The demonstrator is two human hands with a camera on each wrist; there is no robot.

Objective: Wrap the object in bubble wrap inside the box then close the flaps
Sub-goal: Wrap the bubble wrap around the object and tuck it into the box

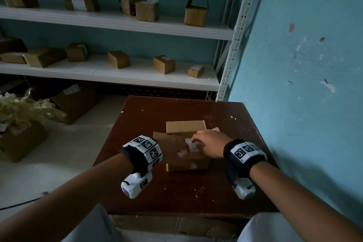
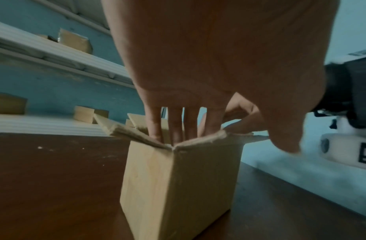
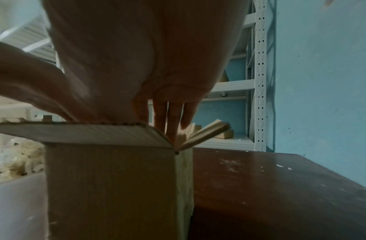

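Observation:
A small cardboard box [image 1: 187, 163] stands on the dark brown table [image 1: 225, 182] with its flaps open; the far flap [image 1: 185, 126] stands upright. Clear bubble wrap [image 1: 193, 146] shows in the box's mouth between my hands. My left hand [image 1: 171, 143] reaches in from the left, and its straight fingers [image 2: 175, 128] go down into the box [image 2: 178, 186]. My right hand [image 1: 208, 141] comes from the right, with its fingers [image 3: 170, 120] pushed down inside the box [image 3: 110, 186] onto the wrap. The object under the wrap is hidden.
White shelves [image 1: 117, 21] behind the table hold several small cardboard boxes. A blue wall [image 1: 304, 65] runs close along the table's right side. On the floor at left stand a carton [image 1: 21, 143] heaped with pale packing filler and another box [image 1: 74, 102].

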